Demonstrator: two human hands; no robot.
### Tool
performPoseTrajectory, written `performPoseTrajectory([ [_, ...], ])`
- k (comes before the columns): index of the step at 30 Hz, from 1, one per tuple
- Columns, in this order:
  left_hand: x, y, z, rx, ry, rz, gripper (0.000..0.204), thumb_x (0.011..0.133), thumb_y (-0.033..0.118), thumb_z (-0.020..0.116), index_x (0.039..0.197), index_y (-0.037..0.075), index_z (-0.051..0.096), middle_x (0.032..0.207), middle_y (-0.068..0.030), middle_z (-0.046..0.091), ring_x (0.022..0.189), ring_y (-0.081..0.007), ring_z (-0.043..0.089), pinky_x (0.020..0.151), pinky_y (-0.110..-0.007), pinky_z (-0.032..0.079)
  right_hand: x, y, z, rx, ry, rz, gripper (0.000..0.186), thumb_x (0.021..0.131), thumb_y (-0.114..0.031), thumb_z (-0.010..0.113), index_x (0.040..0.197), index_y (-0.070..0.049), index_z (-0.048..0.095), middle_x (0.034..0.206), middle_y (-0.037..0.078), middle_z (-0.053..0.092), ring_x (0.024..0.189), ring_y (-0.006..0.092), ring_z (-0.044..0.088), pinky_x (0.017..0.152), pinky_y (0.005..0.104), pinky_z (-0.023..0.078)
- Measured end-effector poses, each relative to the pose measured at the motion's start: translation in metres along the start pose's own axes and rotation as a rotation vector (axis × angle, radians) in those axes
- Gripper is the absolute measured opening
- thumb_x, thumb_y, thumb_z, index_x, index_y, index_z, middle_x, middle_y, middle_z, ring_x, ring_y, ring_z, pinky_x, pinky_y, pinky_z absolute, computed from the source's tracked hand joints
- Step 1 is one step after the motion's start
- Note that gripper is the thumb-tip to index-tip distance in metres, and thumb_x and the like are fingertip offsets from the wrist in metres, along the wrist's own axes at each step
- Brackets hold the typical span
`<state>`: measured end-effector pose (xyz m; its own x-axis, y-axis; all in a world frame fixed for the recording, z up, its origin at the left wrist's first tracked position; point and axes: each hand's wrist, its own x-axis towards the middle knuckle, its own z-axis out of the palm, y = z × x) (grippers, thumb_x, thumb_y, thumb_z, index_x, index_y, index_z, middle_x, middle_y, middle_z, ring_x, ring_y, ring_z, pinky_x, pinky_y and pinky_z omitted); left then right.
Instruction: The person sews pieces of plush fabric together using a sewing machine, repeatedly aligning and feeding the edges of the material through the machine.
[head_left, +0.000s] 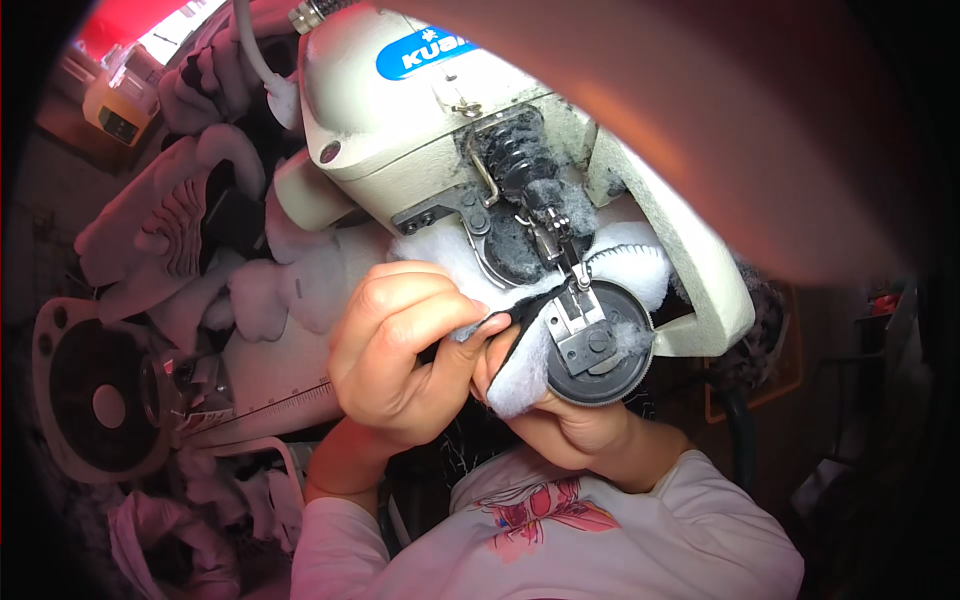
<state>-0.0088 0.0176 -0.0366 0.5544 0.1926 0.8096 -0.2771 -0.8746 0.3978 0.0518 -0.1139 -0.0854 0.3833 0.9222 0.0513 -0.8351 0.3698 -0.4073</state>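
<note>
My left hand (400, 350) pinches the edge of a fleecy fabric piece (525, 375), white and fluffy on one side with a dark edge, between thumb and fingertips. From below, my right hand (565, 428) grips the same piece, its fingers partly hidden behind it. The fabric runs up to the needle and presser foot (580, 280) of a cream industrial sewing machine (390, 120). Beside my right hand sits a round black feed disc (635, 360) with a metal plate (573, 312). More white fleece with a dark stitched edge (630, 262) lies behind the disc.
Grey lint coats the machine's dark needle mechanism (515, 150). Piles of fleece pieces (170, 210) lie at the left, near a round black-and-white device (105, 412) and a measuring scale (290, 402). The machine's curved arm (690, 250) stands at the right. A large blurred shape covers the upper right.
</note>
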Motion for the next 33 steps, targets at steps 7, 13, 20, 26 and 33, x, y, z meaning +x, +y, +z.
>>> performPoseTrajectory([
  [7,0.000,0.007,0.010,-0.103,0.045,-0.112,0.021,0.072,-0.006,0.079,0.088,-0.001,0.065,0.083,-0.0106,0.063,0.074,-0.0221,0.063,0.067,-0.031,0.052,-0.009,0.006,-0.008,0.008,0.210,-0.112,0.039,0.084,0.002,0.068,0.120,-0.007,0.055,0.115,0.004,0.059,0.108,0.0168,0.057,0.097,0.0335,0.045],
  [13,0.000,0.015,0.013,-0.162,0.042,-0.218,0.017,0.076,-0.006,0.076,0.089,-0.002,0.066,0.086,-0.0121,0.065,0.077,-0.0193,0.064,0.070,-0.029,0.052,-0.010,0.012,-0.014,-0.193,0.336,-0.310,0.049,0.078,0.011,0.071,0.121,-0.003,0.053,0.114,0.006,0.060,0.103,0.0138,0.059,0.089,0.0284,0.050],
  [20,-0.002,0.021,0.015,-0.189,0.057,-0.251,0.015,0.080,-0.007,0.072,0.093,-0.003,0.067,0.087,-0.0123,0.066,0.078,-0.0179,0.064,0.071,-0.028,0.053,-0.006,0.009,-0.016,-0.419,0.322,-0.380,0.030,0.084,0.000,0.069,0.112,-0.005,0.061,0.101,0.009,0.066,0.084,0.0160,0.062,0.072,0.0291,0.052],
  [26,-0.002,0.025,0.015,-0.186,0.017,-0.296,0.014,0.081,-0.009,0.070,0.093,-0.004,0.066,0.087,-0.0126,0.065,0.076,-0.0182,0.064,0.067,-0.027,0.052,-0.009,0.006,-0.024,-0.767,0.432,-0.365,0.050,0.070,0.008,0.074,0.115,0.002,0.052,0.107,0.009,0.061,0.097,0.0175,0.061,0.085,0.0308,0.049],
  [33,0.003,0.016,0.007,0.015,-0.056,-0.146,0.024,0.068,-0.004,0.073,0.090,0.001,0.067,0.084,-0.0086,0.062,0.080,-0.0235,0.053,0.073,-0.032,0.044,-0.009,0.009,-0.036,-0.920,0.340,-0.513,0.056,0.070,0.006,0.074,0.118,0.003,0.046,0.110,0.010,0.057,0.101,0.0189,0.059,0.088,0.0328,0.047],
])
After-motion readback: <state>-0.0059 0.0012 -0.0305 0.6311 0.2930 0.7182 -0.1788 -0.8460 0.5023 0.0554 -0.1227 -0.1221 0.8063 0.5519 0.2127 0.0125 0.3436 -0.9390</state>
